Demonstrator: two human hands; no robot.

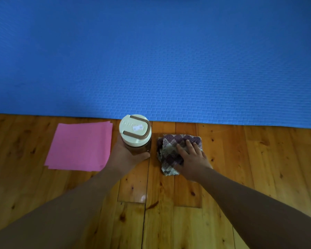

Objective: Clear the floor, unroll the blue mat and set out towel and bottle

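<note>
The blue mat [154,56] is laid flat on the wooden floor [250,168]. Just off its near edge, the bottle [136,136] is held upright in the curled left hand [128,155], probably to seat it. The folded towel [174,151] is pressed down under the right hand [191,157], fingers spread. Pink paper sheets [80,146] lie left of the bottle.

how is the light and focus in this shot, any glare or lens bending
Head view: dim, flat light with no hard shadows; a small glare patch on the wooden floor, nearer the camera than the bottle; the blue mat has a near edge that bows, a wide-angle effect; the sticker on the bottle's lid is too blurred to read.
</note>
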